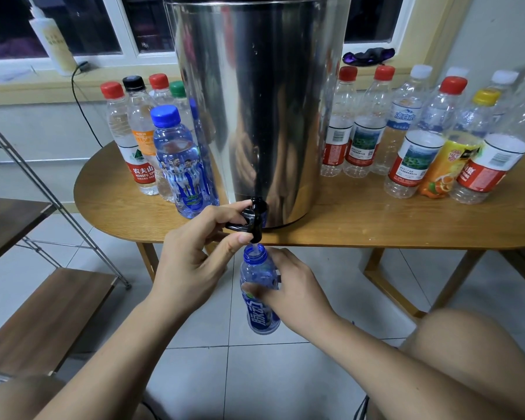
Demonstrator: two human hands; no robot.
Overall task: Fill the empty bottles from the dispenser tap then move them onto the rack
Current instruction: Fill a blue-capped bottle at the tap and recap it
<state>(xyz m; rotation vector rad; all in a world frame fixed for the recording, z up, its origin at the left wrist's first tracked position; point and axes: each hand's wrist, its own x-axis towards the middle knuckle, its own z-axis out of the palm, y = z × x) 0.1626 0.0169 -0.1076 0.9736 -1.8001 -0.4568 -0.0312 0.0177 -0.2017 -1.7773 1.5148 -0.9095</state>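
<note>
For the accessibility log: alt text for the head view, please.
A person's left hand grips the black tap of a steel dispenser while the right hand holds an uncapped blue bottle under the spout. More capped bottles stand on the wooden table either side.

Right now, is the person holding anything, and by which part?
The right hand grips the uncapped blue bottle around its upper body. The left hand pinches the black tap by its lever.
</note>
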